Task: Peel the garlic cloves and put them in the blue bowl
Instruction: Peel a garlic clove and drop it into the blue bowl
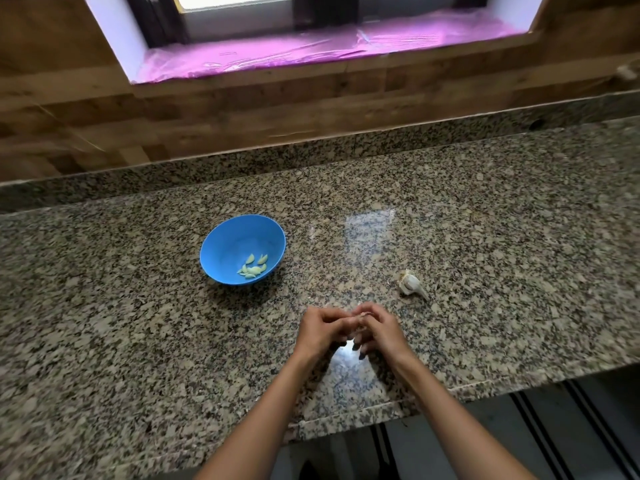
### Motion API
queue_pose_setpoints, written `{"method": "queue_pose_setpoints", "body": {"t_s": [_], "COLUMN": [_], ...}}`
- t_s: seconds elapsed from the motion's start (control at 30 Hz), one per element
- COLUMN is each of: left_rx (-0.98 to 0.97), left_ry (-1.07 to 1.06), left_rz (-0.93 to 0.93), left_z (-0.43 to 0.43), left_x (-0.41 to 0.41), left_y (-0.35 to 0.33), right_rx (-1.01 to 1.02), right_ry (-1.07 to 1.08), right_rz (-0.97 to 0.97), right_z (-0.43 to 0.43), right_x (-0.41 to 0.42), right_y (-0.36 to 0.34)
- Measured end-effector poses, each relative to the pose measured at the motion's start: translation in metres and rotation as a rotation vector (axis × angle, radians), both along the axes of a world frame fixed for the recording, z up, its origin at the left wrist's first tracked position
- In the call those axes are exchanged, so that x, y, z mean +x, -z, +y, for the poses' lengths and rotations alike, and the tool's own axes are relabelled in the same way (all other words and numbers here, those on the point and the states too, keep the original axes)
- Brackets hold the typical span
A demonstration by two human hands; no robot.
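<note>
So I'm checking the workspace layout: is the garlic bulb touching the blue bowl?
Apart. The head view shows bare granite counter between the garlic bulb and the blue bowl.

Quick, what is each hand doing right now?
Left hand: fingers curled, pinching a garlic clove.
Right hand: fingers curled, pinching the same clove.

bowl (221,247) is set on the counter (485,220), peeled cloves (253,266) inside; garlic head (410,283) lies well right (both hands (320,329) (379,329) nearer, between).
</note>
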State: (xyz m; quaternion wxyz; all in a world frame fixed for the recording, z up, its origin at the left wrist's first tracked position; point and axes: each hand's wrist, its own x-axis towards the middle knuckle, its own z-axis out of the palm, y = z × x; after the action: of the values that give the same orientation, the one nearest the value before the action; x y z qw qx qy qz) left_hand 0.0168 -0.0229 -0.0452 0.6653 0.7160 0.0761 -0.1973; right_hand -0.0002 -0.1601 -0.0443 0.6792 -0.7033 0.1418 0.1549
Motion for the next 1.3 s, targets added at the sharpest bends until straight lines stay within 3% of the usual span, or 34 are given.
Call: {"method": "queue_pose_setpoints", "body": {"t_s": [0.13, 0.17, 0.27, 0.37, 0.6, 0.67, 0.77, 0.87, 0.97, 1.03, 1.1, 1.17, 1.23, 1.3], "left_rx": [0.27, 0.355, 0.462, 0.585, 0.918, 0.825, 0.333, 0.062, 0.058, 0.254, 0.593, 0.755, 0.649, 0.292], "left_ry": [-0.091, -0.067, 0.077, 0.181, 0.295, 0.303, 0.226, 0.124, 0.086, 0.165, 0.346, 0.467, 0.449, 0.348], "left_rz": [-0.018, -0.041, 0.001, 0.058, -0.062, -0.067, 0.026, 0.06, -0.034, -0.204, -0.431, -0.54, -0.378, -0.051], "left_z": [0.02, 0.024, 0.026, 0.02, -0.004, 0.004, 0.023, 0.029, 0.03, 0.034, 0.038, 0.04, 0.041, 0.044], "left_x": [0.011, 0.014, 0.022, 0.031, 0.038, 0.034, 0.025, 0.019, 0.017, 0.016, 0.013, 0.011, 0.008, 0.007], "left_y": [-0.004, -0.005, -0.014, -0.022, -0.031, -0.028, -0.026, -0.032, -0.037, -0.038, -0.035, -0.031, -0.029, -0.032], "right_rx": [-0.805, -0.914, -1.035, -1.137, -1.068, -0.862, -0.504, -0.385, -0.326, -0.257, -0.283, -0.443, -0.608, -0.763], "right_ry": [-0.228, -0.315, -0.579, -0.627, -0.585, -0.46, -0.27, -0.262, -0.316, -0.35, -0.371, -0.418, -0.462, -0.473], "right_rz": [-0.31, -0.364, -0.365, -0.382, -0.374, -0.365, -0.376, -0.318, -0.252, -0.208, -0.201, -0.314, -0.555, -0.867], "right_z": [-0.008, -0.009, -0.01, -0.009, -0.008, -0.006, 0.002, 0.009, 0.007, 0.005, 0.005, 0.003, 0.001, 0.0], "right_x": [-0.004, -0.004, -0.008, -0.016, -0.017, -0.013, -0.002, 0.01, 0.019, 0.022, 0.024, 0.025, 0.024, 0.026], "right_y": [0.01, 0.014, 0.026, 0.031, 0.028, 0.025, 0.009, -0.009, -0.016, -0.016, -0.013, -0.007, -0.002, -0.001]}}
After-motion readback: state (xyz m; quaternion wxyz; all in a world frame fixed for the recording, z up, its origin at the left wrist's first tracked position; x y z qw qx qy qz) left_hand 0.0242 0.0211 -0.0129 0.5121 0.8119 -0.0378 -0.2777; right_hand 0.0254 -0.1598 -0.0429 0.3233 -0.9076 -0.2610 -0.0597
